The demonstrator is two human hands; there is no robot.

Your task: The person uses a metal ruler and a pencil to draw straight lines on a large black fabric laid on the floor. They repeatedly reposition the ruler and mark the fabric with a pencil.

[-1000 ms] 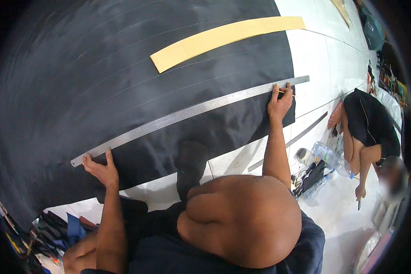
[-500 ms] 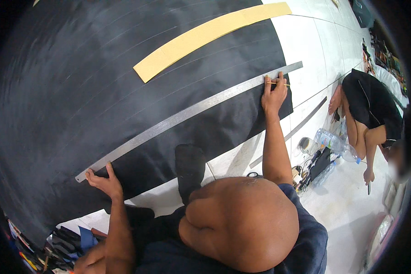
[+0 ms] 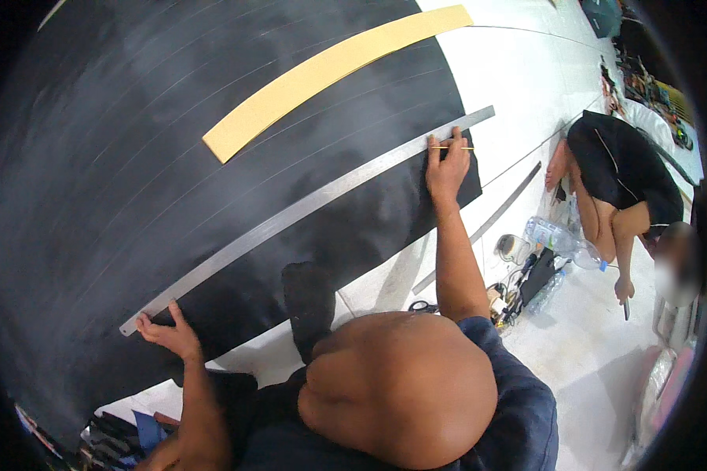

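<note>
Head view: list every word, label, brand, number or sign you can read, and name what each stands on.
No text can be read.
Metal ruler under the left hand and right hand: any markings are too small to read.
Large plastic bottle: its label is too small and blurred to read.
Yellow strip: no writing can be made out.
Black sheet: thin pale lines, no letters visible.
</note>
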